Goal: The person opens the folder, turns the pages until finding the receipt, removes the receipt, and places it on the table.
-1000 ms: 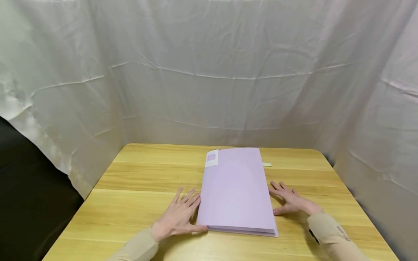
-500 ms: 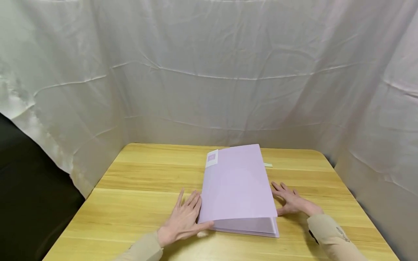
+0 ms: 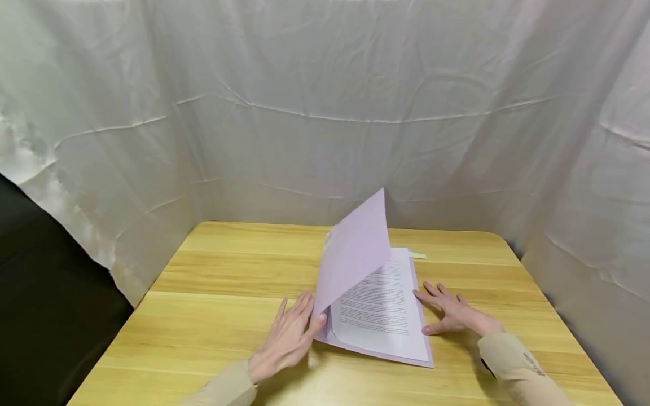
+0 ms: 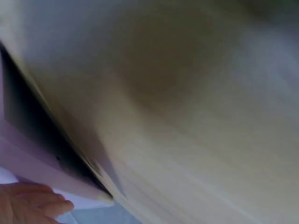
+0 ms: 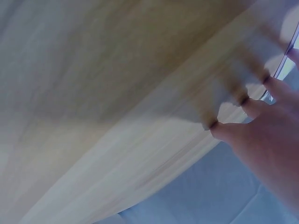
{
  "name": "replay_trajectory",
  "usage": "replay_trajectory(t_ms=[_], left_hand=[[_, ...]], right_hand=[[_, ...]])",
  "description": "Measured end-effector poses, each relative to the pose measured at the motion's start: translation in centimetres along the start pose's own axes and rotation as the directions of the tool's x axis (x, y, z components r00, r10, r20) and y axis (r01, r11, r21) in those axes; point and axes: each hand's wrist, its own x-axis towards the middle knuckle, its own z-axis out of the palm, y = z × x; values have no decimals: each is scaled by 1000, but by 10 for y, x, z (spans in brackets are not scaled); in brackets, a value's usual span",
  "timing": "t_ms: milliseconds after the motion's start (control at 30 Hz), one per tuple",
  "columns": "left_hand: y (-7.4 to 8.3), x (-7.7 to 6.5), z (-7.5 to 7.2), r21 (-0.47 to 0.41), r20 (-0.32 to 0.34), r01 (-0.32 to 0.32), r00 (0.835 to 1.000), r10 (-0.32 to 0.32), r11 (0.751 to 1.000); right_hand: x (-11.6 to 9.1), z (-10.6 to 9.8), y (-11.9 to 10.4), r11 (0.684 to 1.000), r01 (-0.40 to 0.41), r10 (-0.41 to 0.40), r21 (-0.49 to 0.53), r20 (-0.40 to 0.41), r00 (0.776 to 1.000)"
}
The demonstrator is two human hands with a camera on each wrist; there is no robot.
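Note:
In the head view a lilac folder (image 3: 352, 242) lies on the table, its front cover tilted up from the spine on the left. Under the cover shows a white page of printed text (image 3: 376, 307). My left hand (image 3: 285, 341) is beside the spine with fingers straight, its thumb at the lower corner of the raised cover. My right hand (image 3: 451, 313) rests with fingers spread on the table, thumb and a fingertip at the folder's right edge. The left wrist view catches the folder's lilac spine side (image 4: 42, 170) beyond a few fingers. Fingertips (image 5: 223, 130) touch the wood in the right wrist view.
The wooden table (image 3: 218, 270) has rounded far corners. A small pale strip (image 3: 418, 255) sticks out past the folder's upper right edge. Pale grey cloth (image 3: 325, 141) hangs behind and on both sides. Something black (image 3: 45, 299) is at the far left.
The folder's cover has swung up and to the left, uncovering the printed page. My left thumb has moved up from the bottom edge to the cover's lower corner. The right hand has barely shifted.

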Motion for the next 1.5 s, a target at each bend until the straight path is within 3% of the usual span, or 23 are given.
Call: replay_trajectory(t_ms=[167, 400, 733, 933, 1033, 1200, 1333, 1433, 1500], left_hand=[[6, 5, -5, -16, -96, -64, 993, 63, 998], [12, 12, -20, -70, -197, -152, 971, 135, 986], [19, 24, -51, 57, -342, -253, 904, 257, 966], [25, 32, -75, 136, -421, -306, 843, 334, 942], [26, 34, -87, 155, -439, -331, 821, 365, 931], [23, 35, -104, 171, -445, -368, 799, 405, 914], [19, 37, -116, 192, -451, -415, 767, 456, 889], [15, 37, -122, 191, -446, -439, 758, 476, 878], [12, 37, -125, 181, -437, -442, 764, 474, 879]], right_hand=[[0, 1, -1, 1000, -14, 13, -22, -10, 1000], [-2, 0, -1, 999, -20, 19, -33, -18, 1000], [-4, 0, 0, 999, -25, 24, -27, -19, 1000], [-3, 2, 0, 999, -23, 22, -23, -20, 1000], [-3, 3, -1, 999, -21, 21, -29, -20, 1000], [-2, 3, -2, 999, -21, 21, -32, -18, 1000], [-2, 3, -2, 999, -24, 24, -26, -17, 1000], [-2, 3, -1, 1000, -25, 25, -17, -18, 1000], [-2, 3, 0, 1000, -23, 23, -16, -21, 1000]])
